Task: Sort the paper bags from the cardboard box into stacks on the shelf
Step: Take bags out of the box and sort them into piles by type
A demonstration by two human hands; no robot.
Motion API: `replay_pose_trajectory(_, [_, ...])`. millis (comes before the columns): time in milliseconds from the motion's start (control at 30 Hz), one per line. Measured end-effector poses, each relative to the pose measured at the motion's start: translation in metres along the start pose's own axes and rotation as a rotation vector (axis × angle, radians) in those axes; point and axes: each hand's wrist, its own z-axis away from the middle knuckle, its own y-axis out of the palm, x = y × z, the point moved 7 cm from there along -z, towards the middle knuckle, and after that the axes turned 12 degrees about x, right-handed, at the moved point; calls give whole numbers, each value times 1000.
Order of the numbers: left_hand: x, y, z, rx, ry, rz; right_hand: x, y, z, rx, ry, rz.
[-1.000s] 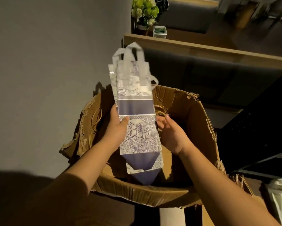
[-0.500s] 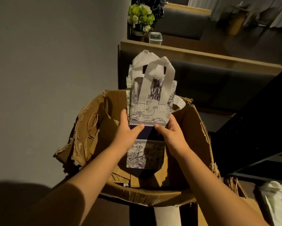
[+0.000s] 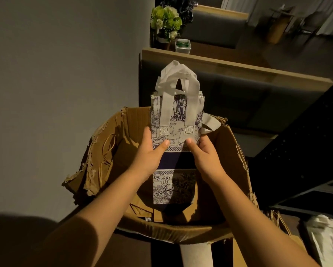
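My left hand (image 3: pixel 150 153) and my right hand (image 3: pixel 204 154) holding the blue and white paper bags (image 3: pixel 176 132) by both sides, thumbs pressed on front, above the torn cardboard box (image 3: pixel 233 170), white handles up

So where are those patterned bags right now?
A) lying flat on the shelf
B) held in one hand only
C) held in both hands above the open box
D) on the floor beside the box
C: the left hand and the right hand both grip the bundle of patterned bags over the torn cardboard box.
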Motion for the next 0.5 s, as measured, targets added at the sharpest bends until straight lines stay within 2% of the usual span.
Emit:
replay_pose_trajectory(233, [3,0,0,-15,2,69,1,0,0,-84,52,95])
replay_pose_trajectory(367, [-4,-2,-2,-12,14,18,8,3,0,-42,24,-69])
replay_pose_trajectory(500, [-11,-8,-9,58,-8,-64,29,-21,-4,-190,-28,-53])
